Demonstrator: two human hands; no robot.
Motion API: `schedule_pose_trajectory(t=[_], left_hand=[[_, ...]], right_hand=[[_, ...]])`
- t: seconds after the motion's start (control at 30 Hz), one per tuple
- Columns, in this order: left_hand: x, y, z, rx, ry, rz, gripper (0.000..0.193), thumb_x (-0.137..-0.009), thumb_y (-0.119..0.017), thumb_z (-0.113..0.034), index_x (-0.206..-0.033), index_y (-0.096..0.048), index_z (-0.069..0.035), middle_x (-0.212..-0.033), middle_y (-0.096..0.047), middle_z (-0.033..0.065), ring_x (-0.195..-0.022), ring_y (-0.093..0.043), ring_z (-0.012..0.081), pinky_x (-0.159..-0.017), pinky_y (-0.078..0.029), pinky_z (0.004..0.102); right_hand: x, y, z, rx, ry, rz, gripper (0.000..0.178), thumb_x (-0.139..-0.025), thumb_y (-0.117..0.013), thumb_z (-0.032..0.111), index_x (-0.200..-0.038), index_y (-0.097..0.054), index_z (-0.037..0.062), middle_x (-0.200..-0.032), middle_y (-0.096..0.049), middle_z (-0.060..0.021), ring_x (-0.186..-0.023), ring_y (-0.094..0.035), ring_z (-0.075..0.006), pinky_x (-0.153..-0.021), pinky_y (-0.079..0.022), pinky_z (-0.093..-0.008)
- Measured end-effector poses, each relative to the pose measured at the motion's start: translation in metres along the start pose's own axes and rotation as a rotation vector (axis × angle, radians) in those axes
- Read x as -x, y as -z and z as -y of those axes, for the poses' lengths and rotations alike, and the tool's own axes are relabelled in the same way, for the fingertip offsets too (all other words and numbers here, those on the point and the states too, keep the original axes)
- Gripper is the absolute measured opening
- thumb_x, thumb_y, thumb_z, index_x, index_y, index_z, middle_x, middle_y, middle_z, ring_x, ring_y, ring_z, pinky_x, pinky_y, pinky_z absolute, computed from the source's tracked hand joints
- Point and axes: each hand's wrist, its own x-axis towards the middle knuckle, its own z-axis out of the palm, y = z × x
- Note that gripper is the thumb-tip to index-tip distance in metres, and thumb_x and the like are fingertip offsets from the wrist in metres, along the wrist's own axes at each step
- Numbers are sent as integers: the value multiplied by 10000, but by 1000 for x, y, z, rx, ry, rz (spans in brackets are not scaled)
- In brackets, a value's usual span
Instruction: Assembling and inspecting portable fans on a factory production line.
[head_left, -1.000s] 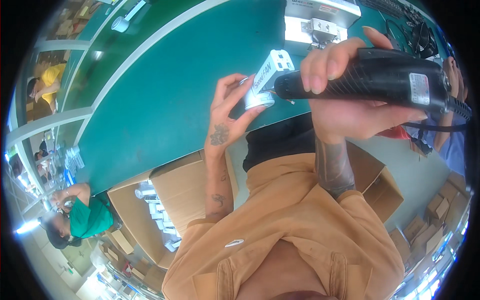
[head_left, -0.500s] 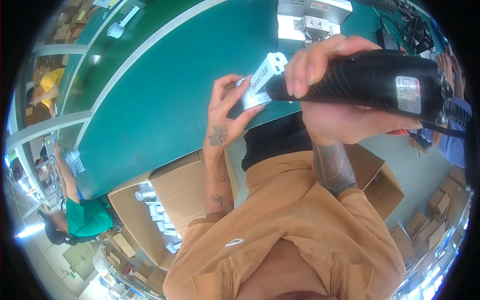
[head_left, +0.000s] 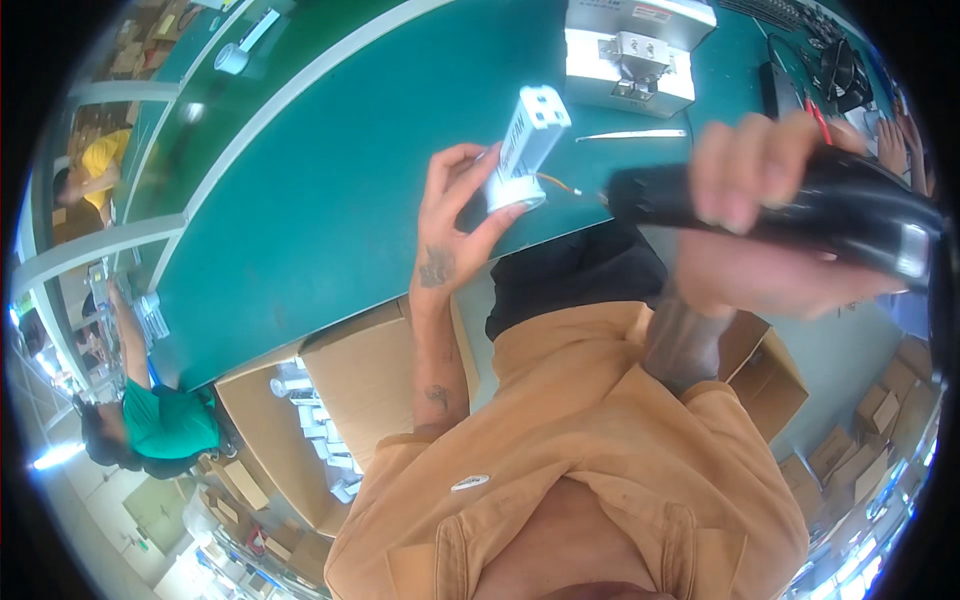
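My left hand [head_left: 455, 215] is closed around the round base of a white plastic housing [head_left: 541, 140], which has a box-shaped upper part tilted up to the right. A short orange wire [head_left: 556, 183] with a small connector sticks out of the housing's right side. To the right, my right hand [head_left: 745, 215] wraps round a black electric screwdriver [head_left: 650, 192], slightly blurred by motion. The screwdriver's narrow end points left toward the housing, apart from it, close to the wire's connector.
A white and metal fixture [head_left: 640, 70] stands on the green table [head_left: 340, 190], with a slim silvery tool [head_left: 632, 134] before it. An open carton [head_left: 300, 440] of white parts is below left. Black cables [head_left: 840, 75] lie far right; co-workers [head_left: 170, 420] are at left.
My right hand has drawn the screwdriver back to the right, away from the housing. The housing stays in my left hand, turned slightly more upright, and its orange wire now shows.
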Motion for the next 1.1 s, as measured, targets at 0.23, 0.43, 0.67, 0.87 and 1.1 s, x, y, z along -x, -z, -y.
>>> schedule_pose_trajectory(t=[0.23,0.43,0.67,0.87,1.1], left_hand=[[0,0,14,162,71,-82,524,-825,-761,-72,-1309,-592,38,-1286,-488,134,-1170,-545,250,-978,-471,343],[1,0,12,165,91,-97,531,-795,-794,-149,-1283,-636,-14,-1238,-539,121,-1145,-555,247,-951,-471,342],[-3,5,7,106,0,54,538,-814,-776,-70,-1305,-592,52,-1299,-494,139,-1207,-526,252,-1011,-450,348],[0,6,10,105,26,25,542,-805,-777,-65,-1304,-597,46,-1285,-506,135,-1202,-524,248,-1007,-441,335],[6,5,9,88,24,34,548,-791,-785,-59,-1301,-606,29,-1282,-507,130,-1181,-535,236,-998,-443,328]], right_hand=[[23,19,-29,797,-502,-7,846,-942,-283,753,-1172,-567,-10,-668,-563,-49,-475,-513,-133,-406,-395,-266],[25,14,4,9,-445,-147,892,-895,-327,804,-1286,-474,16,-701,-477,-76,-483,-455,-155,-423,-376,-287],[-1,0,15,29,-464,-10,825,-920,-340,761,-1203,-487,-1,-663,-502,-58,-447,-475,-126,-381,-392,-247],[37,35,-28,369,-427,-77,768,-965,-317,707,-1172,-503,-9,-664,-538,-71,-420,-468,-128,-361,-360,-269],[46,38,-2,29,-516,-292,903,-884,-313,822,-1272,-453,19,-686,-525,-100,-474,-480,-185,-450,-411,-318]])
